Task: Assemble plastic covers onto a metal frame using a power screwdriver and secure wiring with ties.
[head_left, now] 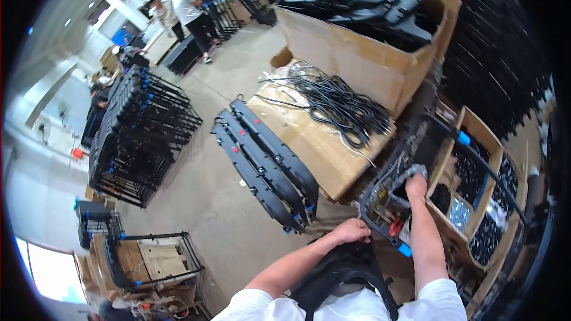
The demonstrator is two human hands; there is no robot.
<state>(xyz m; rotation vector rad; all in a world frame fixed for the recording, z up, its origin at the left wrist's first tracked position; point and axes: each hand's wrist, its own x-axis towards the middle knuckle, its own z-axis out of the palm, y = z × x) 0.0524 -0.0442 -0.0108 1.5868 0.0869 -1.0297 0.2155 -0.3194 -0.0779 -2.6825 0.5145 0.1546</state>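
A black tubular frame (pixel 380 227) with blue end pieces lies in front of me on the right. My left hand (pixel 355 231) is closed at the near-left edge of this frame, and whatever its fingers hold is hidden. My right hand (pixel 417 188) reaches past the frame toward a crumpled clear plastic bag (pixel 411 173); its fingertips are hidden, so their grip does not show. Something red (pixel 395 226), a tool handle by its look, lies between the two hands. Right of my right arm stands a divided cardboard bin (pixel 447 163) of small dark parts.
Three long black housings (pixel 262 169) stand left of a cardboard box (pixel 309 148) topped with coiled black cables (pixel 342 101). Behind it, a large carton (pixel 351 47) holds black plastic shells. Folded black frames (pixel 140 137) stand in a row at left; people (pixel 193 15) stand far back.
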